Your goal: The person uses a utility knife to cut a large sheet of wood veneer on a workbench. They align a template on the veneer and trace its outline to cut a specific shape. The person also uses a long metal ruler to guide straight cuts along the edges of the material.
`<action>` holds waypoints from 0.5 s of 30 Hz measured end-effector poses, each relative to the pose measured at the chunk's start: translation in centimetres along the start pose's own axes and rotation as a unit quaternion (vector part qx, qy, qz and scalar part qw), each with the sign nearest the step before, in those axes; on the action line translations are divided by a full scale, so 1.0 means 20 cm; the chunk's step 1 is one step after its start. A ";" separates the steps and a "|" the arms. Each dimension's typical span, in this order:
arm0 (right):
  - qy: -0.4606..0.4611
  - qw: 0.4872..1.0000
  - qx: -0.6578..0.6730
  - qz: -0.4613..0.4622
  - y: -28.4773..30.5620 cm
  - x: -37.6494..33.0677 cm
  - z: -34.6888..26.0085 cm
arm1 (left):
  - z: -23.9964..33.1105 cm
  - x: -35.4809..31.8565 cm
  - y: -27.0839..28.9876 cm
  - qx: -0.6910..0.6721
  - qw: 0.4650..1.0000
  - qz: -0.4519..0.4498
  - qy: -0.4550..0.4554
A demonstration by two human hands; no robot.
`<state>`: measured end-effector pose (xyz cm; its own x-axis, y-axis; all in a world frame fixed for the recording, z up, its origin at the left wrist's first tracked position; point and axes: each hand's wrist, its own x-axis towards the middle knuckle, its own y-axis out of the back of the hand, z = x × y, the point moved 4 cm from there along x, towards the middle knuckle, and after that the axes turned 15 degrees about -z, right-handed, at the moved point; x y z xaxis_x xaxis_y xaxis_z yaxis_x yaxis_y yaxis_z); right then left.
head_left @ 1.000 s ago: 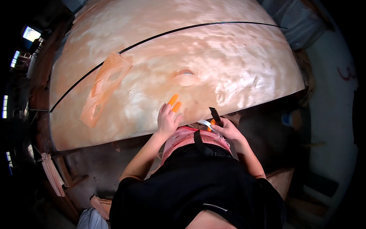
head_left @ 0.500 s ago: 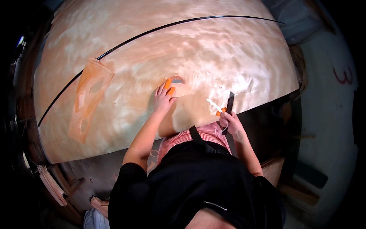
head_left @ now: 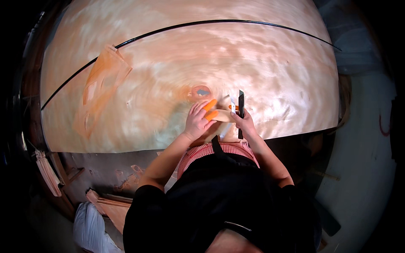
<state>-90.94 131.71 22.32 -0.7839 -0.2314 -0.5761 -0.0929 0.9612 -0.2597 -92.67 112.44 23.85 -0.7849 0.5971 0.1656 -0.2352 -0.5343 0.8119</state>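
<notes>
A large pale wood veneer sheet [head_left: 160, 105] lies in front of me. An oval hole [head_left: 203, 91] shows in it, with grey beneath and a reddish rim. My left hand [head_left: 199, 122], two fingers in orange finger covers, pinches a small curled piece of veneer [head_left: 222, 115] just below the hole. Close on its right, my right hand [head_left: 245, 122] grips a dark, flat bar-like tool [head_left: 241, 103] upright, along with a thin white blade-like strip [head_left: 232, 104]. Some orange shows at its fingers. The piece's right end meets the right hand; whether that hand grips it is unclear.
A long thin black rod [head_left: 185, 25] curves across the sheet. A torn orange-brown veneer scrap [head_left: 103, 80] lies at left, near the rod. Below the sheet's front edge are stacked veneer strips [head_left: 112, 203] and a whitish bundle [head_left: 90, 227].
My left hand has drawn back from the hole, carrying the veneer piece toward my right hand. The right hand has moved left with its tools, and the hole is now uncovered.
</notes>
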 end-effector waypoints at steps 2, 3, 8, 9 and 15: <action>-0.002 0.999 -0.008 0.044 0.03 0.01 0.00 | 0.00 0.00 -0.01 -0.019 0.999 -0.027 0.015; 0.002 0.999 -0.006 0.053 0.04 0.01 0.00 | -0.03 -0.02 -0.01 0.004 0.998 -0.017 0.060; 0.024 0.997 0.008 0.072 0.16 -0.02 -0.04 | -0.35 -0.03 -0.01 0.081 0.980 0.008 0.179; 0.026 0.997 0.010 0.075 0.18 -0.02 -0.03 | -0.38 -0.02 -0.02 0.095 0.979 -0.001 0.180; 0.032 0.998 -0.007 0.049 0.16 -0.05 -0.10 | -0.39 -0.02 -0.02 0.087 0.985 0.039 0.142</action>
<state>-91.62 135.41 23.54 -0.8267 -0.1265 -0.5482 -0.0221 0.9810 -0.1929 -96.70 107.83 19.16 -0.9312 0.3538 0.0878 -0.0854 -0.4460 0.8910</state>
